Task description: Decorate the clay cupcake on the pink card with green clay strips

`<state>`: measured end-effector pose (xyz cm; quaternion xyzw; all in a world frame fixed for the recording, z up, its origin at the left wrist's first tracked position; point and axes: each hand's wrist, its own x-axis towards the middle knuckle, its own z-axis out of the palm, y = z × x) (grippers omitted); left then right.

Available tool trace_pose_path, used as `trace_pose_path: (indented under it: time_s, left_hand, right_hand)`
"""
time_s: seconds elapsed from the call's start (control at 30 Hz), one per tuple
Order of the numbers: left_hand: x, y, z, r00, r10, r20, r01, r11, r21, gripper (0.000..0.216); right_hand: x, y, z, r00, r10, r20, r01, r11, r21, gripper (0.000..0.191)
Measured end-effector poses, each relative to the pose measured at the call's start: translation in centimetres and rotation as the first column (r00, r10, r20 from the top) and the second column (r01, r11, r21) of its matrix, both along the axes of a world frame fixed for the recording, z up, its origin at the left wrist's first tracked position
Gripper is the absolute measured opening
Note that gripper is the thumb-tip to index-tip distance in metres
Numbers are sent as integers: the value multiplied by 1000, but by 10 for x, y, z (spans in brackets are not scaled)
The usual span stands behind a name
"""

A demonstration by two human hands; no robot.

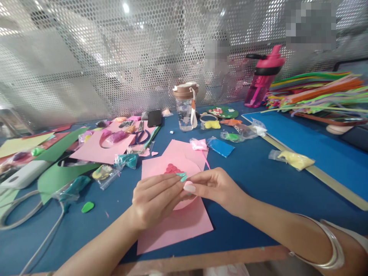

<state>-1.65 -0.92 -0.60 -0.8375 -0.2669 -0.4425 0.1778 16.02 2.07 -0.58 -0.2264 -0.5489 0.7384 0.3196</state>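
Observation:
My left hand (pixel 156 197) and my right hand (pixel 224 189) meet above pink paper. My right thumb and fingers pinch a small piece of pink clay (pixel 188 184), and my left fingertips close on it from the other side. Part of the clay is hidden by the fingers. Beneath them, a round pink disc (pixel 186 164) lies on the pink sheets (pixel 184 234). Dark pink, overlapping petal-like pieces (pixel 172 168) sit on the disc, partly covered by my left hand. Just beyond lie a bag of pink clay (pixel 199 144) and a thin pink stick (pixel 206 159).
Bagged clay, scissors (pixel 140 135), coloured paper and a white cable (pixel 54 226) crowd the left. A lidded cup (pixel 185 109) and phone (pixel 154 119) stand or lie behind. At right are a pink bottle (pixel 263 78), pipe cleaners (pixel 319 92) and a blue board (pixel 324 153).

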Motion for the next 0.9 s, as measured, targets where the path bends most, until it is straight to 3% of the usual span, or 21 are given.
trace_pose_path:
  time_s: [0.23,0.4,0.47,0.63,0.77,0.9]
  left_hand:
    - [1,4,-5,996,73,49,-69,995,-73,25]
    - [4,3,-6,998,-60,14,62,980,-190,20]
    - [5,2,-5,996,-70,52,78,982,-170,15]
    - [4,3,-6,995,19,94,-12,998,-67,12]
    - [3,5,-7,996,65,58,-61,996,-60,16]
    - [3,5,-5,999,47,5,-46,989,-138,25]
  right_hand:
    - [1,5,-3,996,-56,74,53,998,40,21]
    - [4,9,-5,987,91,131,-105,989,102,21]
    - [4,9,-4,987,130,91,-137,987,79,22]
    - [0,4,-4,989,142,-30,-144,988,-49,23]
    - [-2,2,-6,995,102,16,-102,995,0,18]
    - [1,5,-6,995,69,73,-73,996,47,20]
